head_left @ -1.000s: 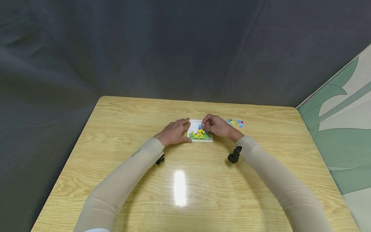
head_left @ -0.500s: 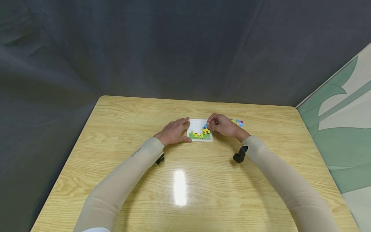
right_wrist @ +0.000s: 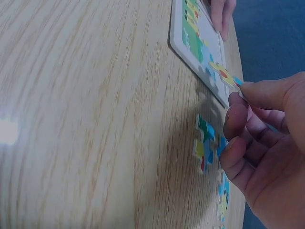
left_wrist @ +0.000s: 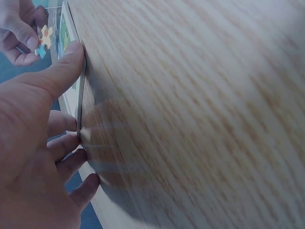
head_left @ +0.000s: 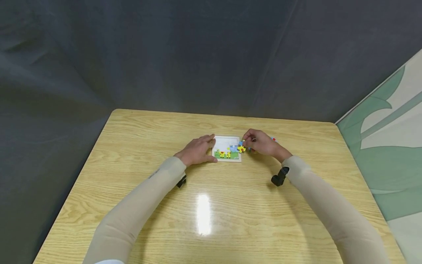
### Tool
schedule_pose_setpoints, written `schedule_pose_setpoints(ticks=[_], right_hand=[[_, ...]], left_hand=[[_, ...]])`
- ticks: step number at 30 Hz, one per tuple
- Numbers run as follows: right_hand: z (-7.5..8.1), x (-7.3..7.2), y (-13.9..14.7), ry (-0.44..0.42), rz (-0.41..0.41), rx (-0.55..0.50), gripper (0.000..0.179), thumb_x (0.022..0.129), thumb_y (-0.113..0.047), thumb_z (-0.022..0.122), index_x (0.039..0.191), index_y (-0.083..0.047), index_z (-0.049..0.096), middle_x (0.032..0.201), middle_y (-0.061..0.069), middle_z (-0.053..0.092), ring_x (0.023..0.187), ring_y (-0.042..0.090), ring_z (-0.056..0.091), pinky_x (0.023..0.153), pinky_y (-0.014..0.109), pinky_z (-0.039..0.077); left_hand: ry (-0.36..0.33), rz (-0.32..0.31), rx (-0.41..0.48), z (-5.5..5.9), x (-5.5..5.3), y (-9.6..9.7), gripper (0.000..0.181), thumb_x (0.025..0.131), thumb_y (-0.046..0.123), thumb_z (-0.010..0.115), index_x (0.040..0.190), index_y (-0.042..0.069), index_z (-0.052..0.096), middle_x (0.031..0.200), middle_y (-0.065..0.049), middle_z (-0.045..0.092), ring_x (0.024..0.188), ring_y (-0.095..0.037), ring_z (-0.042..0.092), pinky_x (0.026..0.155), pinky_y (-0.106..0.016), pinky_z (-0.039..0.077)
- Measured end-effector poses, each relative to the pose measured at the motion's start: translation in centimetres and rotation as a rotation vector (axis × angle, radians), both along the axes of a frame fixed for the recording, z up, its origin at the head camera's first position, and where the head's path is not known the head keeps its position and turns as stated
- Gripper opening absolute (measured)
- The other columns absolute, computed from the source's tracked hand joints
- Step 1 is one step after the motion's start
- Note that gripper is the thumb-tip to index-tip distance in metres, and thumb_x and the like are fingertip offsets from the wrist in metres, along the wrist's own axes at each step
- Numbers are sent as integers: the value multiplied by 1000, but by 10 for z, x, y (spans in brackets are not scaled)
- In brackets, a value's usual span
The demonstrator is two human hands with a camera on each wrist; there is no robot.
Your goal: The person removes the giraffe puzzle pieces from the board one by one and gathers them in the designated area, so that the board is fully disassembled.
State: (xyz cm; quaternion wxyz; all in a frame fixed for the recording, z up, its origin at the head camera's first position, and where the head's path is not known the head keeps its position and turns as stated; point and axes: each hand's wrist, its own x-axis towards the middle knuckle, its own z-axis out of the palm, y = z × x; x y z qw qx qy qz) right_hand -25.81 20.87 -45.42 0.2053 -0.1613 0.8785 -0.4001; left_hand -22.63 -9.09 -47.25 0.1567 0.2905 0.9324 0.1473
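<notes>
My right hand (head_left: 262, 142) pinches a yellow and blue jigsaw piece (right_wrist: 224, 74) with a red spot between thumb and fingers. It is held just above the right edge of a white puzzle tray (head_left: 225, 140). Along the tray's bottom lies a joined strip of green and yellow pieces (head_left: 226, 155), with a light blue piece (head_left: 233, 148) above it at the right. My left hand (head_left: 197, 150) rests at the tray's left side, its thumb (left_wrist: 71, 55) on the border and its fingers spread along the edge.
Loose jigsaw pieces (right_wrist: 204, 143) lie on the wooden table (head_left: 158, 227) below my right hand, partly hidden by it in the head view. A dark curtain (head_left: 197, 55) hangs behind the table. A green and white patterned panel (head_left: 392, 165) stands at the right.
My right hand has moved right with the pinched piece, from over the tray's inside to its right edge, uncovering the light blue piece. My left hand has stayed at the tray.
</notes>
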Motion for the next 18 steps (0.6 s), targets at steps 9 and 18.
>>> schedule_pose_setpoints(ticks=[9, 18], right_hand=[[2, 1, 18, 32, -12, 39, 18, 110, -7, 55, 122, 5, 61, 106, 17, 64, 84, 21, 57, 66, 26, 50], [7, 7, 33, 6, -39, 18, 19, 110, -6, 53, 123, 6, 59, 106, 18, 62, 80, 20, 55, 63, 27, 46]], left_hand=[[1, 12, -1, -1, 0, 1, 89, 99, 52, 71, 167, 6, 35, 180, -13, 16, 168, -32, 20, 136, -49, 24], [4, 2, 2, -1, 0, 1, 89, 100, 51, 71, 167, 5, 34, 180, -14, 17, 168, -33, 20, 137, -49, 24]])
